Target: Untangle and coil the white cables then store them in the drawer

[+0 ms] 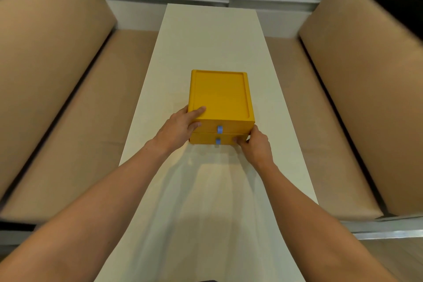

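Left grip (183, 127) and right grip (255, 145) clasp front corners of the drawer box (219, 96), well inside table (206, 41) edges.

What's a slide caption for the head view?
Left hand and right hand grip the closed yellow drawer box on the white table; no cables in view.
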{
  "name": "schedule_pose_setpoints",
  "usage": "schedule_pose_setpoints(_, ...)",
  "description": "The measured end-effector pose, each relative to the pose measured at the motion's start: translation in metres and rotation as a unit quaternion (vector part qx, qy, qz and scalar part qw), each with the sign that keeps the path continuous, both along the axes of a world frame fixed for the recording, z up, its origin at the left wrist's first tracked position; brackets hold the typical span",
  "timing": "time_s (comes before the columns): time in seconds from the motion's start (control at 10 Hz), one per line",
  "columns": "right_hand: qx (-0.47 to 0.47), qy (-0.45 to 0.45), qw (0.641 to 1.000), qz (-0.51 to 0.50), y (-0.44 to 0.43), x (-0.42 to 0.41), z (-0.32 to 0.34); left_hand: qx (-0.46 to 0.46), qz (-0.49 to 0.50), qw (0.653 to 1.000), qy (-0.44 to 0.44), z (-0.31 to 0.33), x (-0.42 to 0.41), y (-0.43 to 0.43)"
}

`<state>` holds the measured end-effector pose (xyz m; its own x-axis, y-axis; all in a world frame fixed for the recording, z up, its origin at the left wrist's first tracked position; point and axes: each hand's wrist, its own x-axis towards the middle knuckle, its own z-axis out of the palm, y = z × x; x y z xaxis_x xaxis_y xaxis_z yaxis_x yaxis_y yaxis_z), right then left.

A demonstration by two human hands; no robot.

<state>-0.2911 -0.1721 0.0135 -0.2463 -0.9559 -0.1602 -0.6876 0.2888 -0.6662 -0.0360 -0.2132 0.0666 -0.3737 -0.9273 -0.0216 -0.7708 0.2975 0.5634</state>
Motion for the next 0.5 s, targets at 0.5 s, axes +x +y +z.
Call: schedule_pose_setpoints(0.5,-0.184,0.036,0.982,0.040,0.021,-0.001,0.035,0.007,0.060,0.998,-0.026,0.011,-0.010,0.016)
